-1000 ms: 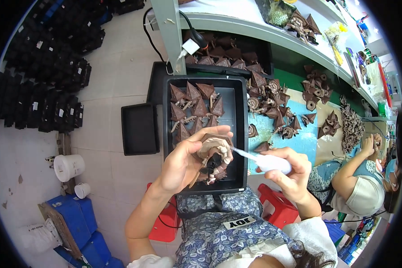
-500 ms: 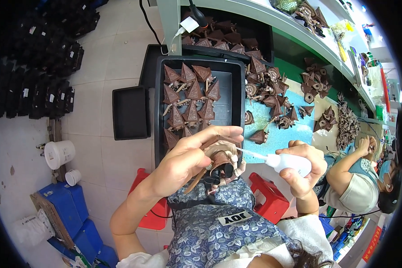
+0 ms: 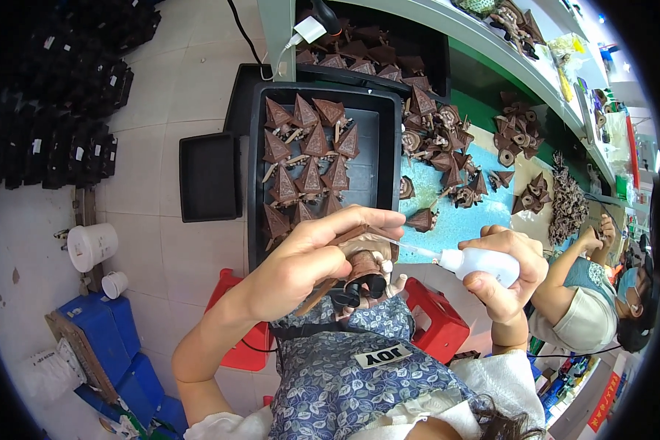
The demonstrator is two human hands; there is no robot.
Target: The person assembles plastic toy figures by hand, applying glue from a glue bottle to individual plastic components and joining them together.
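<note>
Figurine [image 3: 364,267] clamped between left hand [image 3: 290,270]'s thumb and fingers, black-ended parts hanging below them. Right hand [image 3: 522,277]'s fingers closed round white squeeze bottle [image 3: 482,265]; nozzle [image 3: 415,251] points left to figurine's edge, contact unclear. Black tray [image 3: 368,169] of brown cone-topped pieces [image 3: 314,141] beyond left fingers; blue mat [image 3: 484,214] beyond right fingers.

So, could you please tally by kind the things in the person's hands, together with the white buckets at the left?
Figurine in the left hand: 1
White squeeze bottle in the right hand: 1
White buckets: 2
Total: 4
</note>
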